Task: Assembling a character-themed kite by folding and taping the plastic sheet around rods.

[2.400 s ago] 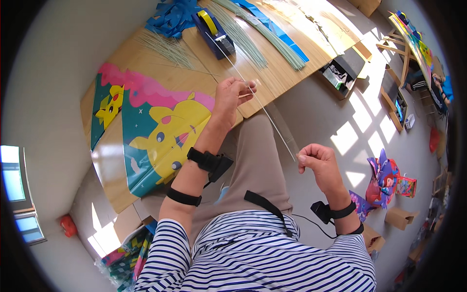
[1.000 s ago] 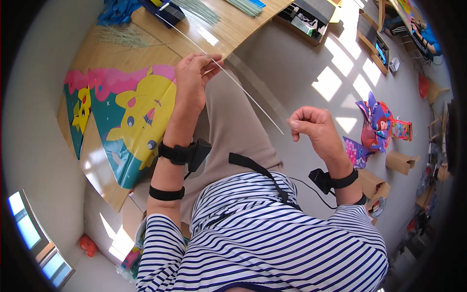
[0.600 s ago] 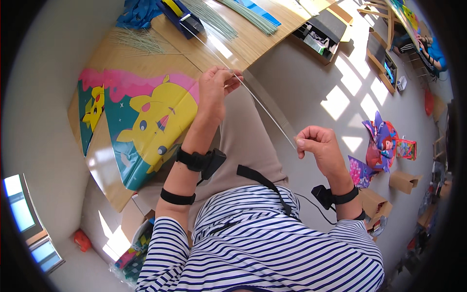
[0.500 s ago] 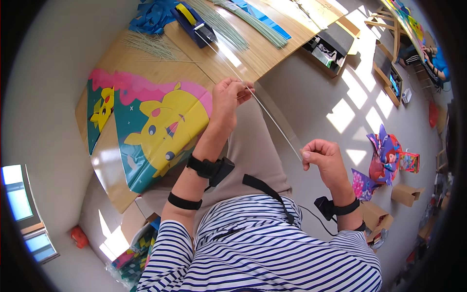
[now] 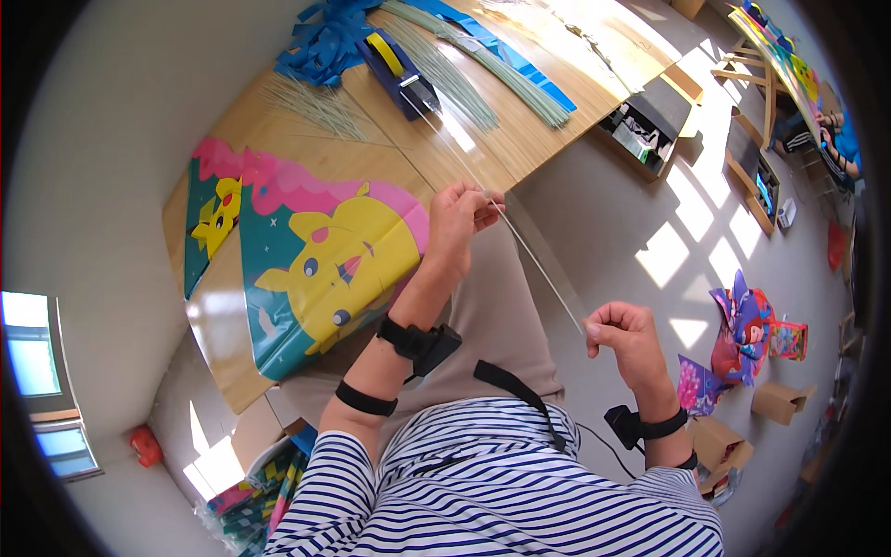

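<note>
A long, thin strip of clear tape point(image 5: 543, 266) runs taut from a dark blue tape dispenser point(image 5: 408, 84) with a yellow core on the wooden table. My left hand point(image 5: 457, 227) pinches the strip partway along, just past the table's edge. Its far end is pinched between thumb and curled fingers of my right hand point(image 5: 627, 340), over the floor. Left of my left forearm lies a shiny plastic sheet point(image 5: 357, 218) printed with a yellow cartoon creature on pink and green. A smaller folded piece with a similar print point(image 5: 215, 223) lies beside it.
Bundles of thin pale rods point(image 5: 464, 88) and blue strips point(image 5: 325, 42) lie at the back of the wooden table point(image 5: 520, 148). Boxes point(image 5: 640, 130) and a purple printed bundle point(image 5: 738, 330) stand on the floor at right. Another person point(image 5: 843, 144) is at the far right.
The whole view has shifted, so the table and hands appear lower and further right. Both hands keep their hold on the taut tape, with little change in their spacing.
</note>
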`<state>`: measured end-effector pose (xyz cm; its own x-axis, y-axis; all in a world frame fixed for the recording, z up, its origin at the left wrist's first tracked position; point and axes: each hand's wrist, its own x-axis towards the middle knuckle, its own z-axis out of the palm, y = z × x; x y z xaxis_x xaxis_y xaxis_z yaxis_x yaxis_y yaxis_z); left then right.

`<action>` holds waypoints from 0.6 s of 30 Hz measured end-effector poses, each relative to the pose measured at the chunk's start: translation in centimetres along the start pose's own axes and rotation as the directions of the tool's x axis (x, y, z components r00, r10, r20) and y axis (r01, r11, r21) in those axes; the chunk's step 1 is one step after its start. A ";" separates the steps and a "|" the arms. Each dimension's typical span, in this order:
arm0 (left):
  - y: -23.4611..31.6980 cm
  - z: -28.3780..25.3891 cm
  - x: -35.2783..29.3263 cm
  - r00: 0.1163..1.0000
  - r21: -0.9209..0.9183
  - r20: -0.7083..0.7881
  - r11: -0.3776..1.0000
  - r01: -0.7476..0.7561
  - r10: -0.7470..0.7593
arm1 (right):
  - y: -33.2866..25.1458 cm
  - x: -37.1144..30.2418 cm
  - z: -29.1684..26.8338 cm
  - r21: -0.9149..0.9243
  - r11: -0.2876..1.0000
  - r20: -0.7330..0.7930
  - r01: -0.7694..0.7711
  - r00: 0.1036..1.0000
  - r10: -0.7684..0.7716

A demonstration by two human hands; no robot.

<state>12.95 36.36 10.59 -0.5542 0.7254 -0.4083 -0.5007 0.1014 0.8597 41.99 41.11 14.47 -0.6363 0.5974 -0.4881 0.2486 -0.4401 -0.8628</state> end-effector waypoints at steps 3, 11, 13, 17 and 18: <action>0.5 -0.6 1.1 0.999 -0.025 -0.036 0.999 -0.037 0.036 | -0.1 0.0 -0.1 -0.032 0.999 -0.007 0.014 1.000 -0.014; 5.5 -7.5 13.8 0.938 0.097 -0.047 0.936 -0.339 0.344 | -1.1 -0.3 -0.1 0.012 1.000 -0.004 0.016 1.000 -0.016; 6.4 -8.5 15.5 0.937 0.138 -0.104 0.938 -0.318 0.333 | -1.4 -0.6 -0.1 0.009 1.000 -0.006 0.000 1.000 0.000; 7.1 -9.6 16.8 0.969 0.152 -0.072 0.963 -0.225 0.237 | -2.0 -1.4 0.0 0.030 1.000 0.009 0.007 1.000 -0.007; 6.9 -9.1 16.6 0.969 0.089 -0.072 0.969 -0.231 0.238 | -2.0 -1.5 0.0 0.022 1.000 -0.006 0.013 1.000 -0.012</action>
<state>-5.79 42.92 6.98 -0.7040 0.6775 -0.2132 -0.2978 -0.0091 0.9546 42.43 41.08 16.88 -0.6346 0.6072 -0.4781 0.2248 -0.4469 -0.8659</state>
